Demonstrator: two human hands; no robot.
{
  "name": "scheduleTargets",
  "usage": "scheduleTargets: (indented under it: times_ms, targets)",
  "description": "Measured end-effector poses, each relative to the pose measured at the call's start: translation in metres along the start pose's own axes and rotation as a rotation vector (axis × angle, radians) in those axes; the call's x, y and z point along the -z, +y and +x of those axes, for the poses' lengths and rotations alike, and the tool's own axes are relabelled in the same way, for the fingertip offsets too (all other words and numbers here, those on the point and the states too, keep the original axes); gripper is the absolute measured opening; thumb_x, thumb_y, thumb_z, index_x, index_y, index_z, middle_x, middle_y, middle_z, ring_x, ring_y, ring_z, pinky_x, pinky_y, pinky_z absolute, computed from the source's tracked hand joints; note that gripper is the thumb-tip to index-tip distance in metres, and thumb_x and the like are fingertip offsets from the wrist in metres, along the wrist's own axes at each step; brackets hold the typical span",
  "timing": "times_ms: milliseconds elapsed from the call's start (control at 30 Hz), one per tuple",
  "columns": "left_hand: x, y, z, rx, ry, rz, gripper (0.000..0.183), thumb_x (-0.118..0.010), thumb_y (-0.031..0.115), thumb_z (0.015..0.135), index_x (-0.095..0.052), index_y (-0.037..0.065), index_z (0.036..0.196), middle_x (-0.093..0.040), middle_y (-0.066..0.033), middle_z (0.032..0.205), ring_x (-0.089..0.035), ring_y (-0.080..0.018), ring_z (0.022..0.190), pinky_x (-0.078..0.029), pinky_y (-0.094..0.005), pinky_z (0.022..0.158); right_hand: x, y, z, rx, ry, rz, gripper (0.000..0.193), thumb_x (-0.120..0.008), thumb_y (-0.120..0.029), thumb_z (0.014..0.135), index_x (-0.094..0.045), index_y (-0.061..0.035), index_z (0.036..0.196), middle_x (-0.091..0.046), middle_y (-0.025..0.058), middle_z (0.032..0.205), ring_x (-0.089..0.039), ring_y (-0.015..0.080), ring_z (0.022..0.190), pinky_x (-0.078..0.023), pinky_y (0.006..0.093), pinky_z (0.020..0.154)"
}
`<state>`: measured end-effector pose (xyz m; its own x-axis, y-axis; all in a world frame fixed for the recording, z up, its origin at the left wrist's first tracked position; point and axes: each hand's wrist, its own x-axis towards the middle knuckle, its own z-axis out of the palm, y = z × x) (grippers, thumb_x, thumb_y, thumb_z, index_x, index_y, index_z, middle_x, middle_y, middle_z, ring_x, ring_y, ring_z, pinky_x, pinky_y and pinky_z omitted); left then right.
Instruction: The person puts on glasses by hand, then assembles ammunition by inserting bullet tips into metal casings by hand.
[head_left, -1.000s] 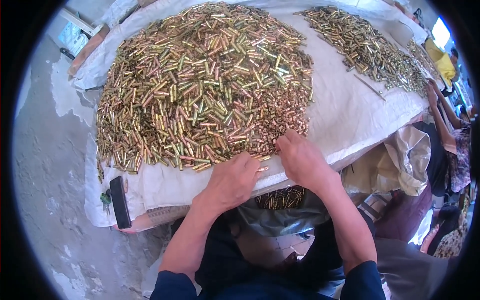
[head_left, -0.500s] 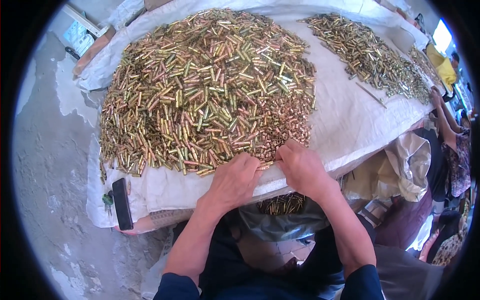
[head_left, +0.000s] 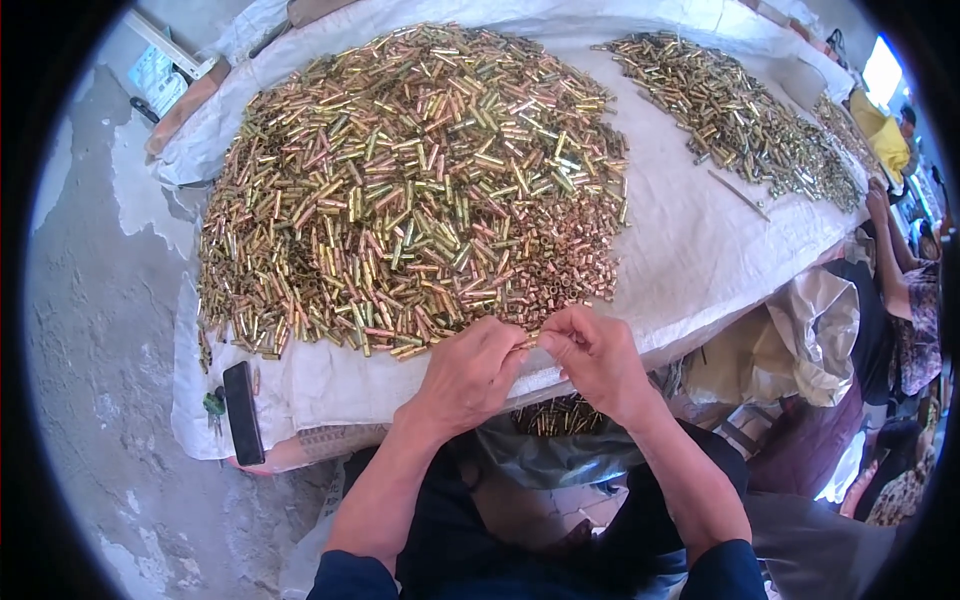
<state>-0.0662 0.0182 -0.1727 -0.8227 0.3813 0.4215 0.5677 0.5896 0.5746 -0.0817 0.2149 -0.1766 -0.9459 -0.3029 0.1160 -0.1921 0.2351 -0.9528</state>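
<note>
A wide heap of yellow-gold metal sleeves (head_left: pixel 400 190) covers the white cloth (head_left: pixel 690 260). At its near right part lie many short copper-toned rings (head_left: pixel 565 250). By the heap's near edge my two hands meet over one thin gold metal sleeve (head_left: pixel 530 341). My left hand (head_left: pixel 470 370) is closed round it, hiding most of its length. The fingertips of my right hand (head_left: pixel 595 355) pinch its right end; whether a ring is also between them is too small to tell.
A black phone (head_left: pixel 242 412) and green-topped keys (head_left: pixel 213 403) lie at the cloth's left. A second heap of metal parts (head_left: pixel 730 110) and a thin rod (head_left: pixel 738 194) are to the right. Below the edge hangs a dark bag (head_left: pixel 560 460) with sleeves in it. A co-worker's arm (head_left: pixel 885 225) reaches in at far right.
My right hand has come from the ring pile's edge back toward me, and its fingertips now meet the sleeve's end. My left hand has shifted slightly nearer to me.
</note>
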Motion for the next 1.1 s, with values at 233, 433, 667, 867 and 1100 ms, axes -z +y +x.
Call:
scheduleTargets:
  times_ms: [233, 433, 667, 867, 1100]
  targets:
    - [-0.012, 0.002, -0.002, 0.016, 0.117, -0.011, 0.016, -0.067, 0.001, 0.085, -0.061, 0.000, 0.099, -0.059, -0.0140, 0.083, -0.060, -0.0307, 0.069, -0.048, -0.0386, 0.060, -0.008, 0.002, -0.003, 0.219, 0.126, -0.178, 0.009, -0.066, -0.002, 0.091, -0.066, 0.0025, 0.098, -0.064, 0.0104, 0.083, -0.063, 0.0199, 0.071, -0.050, 0.0307, 0.064]
    - [-0.012, 0.002, -0.002, 0.046, 0.113, -0.071, 0.015, -0.066, 0.001, 0.086, -0.061, -0.001, 0.100, -0.059, -0.0138, 0.083, -0.060, -0.0291, 0.069, -0.048, -0.0369, 0.061, -0.005, -0.003, -0.006, 0.273, 0.073, -0.163, 0.019, -0.060, 0.005, 0.087, -0.063, 0.0012, 0.106, -0.061, 0.0184, 0.093, -0.062, 0.0368, 0.086, -0.050, 0.0403, 0.073]
    - [-0.008, 0.005, 0.001, 0.079, 0.086, -0.191, 0.015, -0.066, 0.001, 0.086, -0.063, -0.001, 0.101, -0.061, -0.0120, 0.085, -0.059, -0.0250, 0.068, -0.046, -0.0335, 0.061, 0.000, -0.008, -0.010, 0.203, 0.050, -0.127, 0.028, -0.059, 0.006, 0.087, -0.055, 0.0013, 0.115, -0.060, 0.0191, 0.094, -0.062, 0.0376, 0.087, -0.050, 0.0419, 0.075]
    - [-0.007, 0.007, 0.003, 0.043, 0.071, -0.213, 0.014, -0.066, 0.001, 0.087, -0.063, 0.000, 0.101, -0.061, -0.0116, 0.086, -0.058, -0.0240, 0.069, -0.046, -0.0330, 0.062, 0.007, -0.010, -0.013, 0.273, -0.012, -0.281, 0.034, -0.059, 0.003, 0.088, -0.051, 0.0008, 0.122, -0.060, 0.0201, 0.096, -0.062, 0.0386, 0.089, -0.050, 0.0450, 0.075]
    - [-0.013, 0.012, -0.003, 0.112, -0.008, -0.393, 0.009, -0.057, 0.003, 0.093, -0.059, 0.000, 0.102, -0.059, -0.0102, 0.084, -0.058, -0.0207, 0.072, -0.046, -0.0321, 0.063, 0.017, -0.019, -0.015, 0.159, -0.150, -0.142, 0.042, -0.062, 0.002, 0.090, -0.047, -0.0010, 0.129, -0.063, 0.0200, 0.096, -0.065, 0.0364, 0.087, -0.052, 0.0412, 0.075]
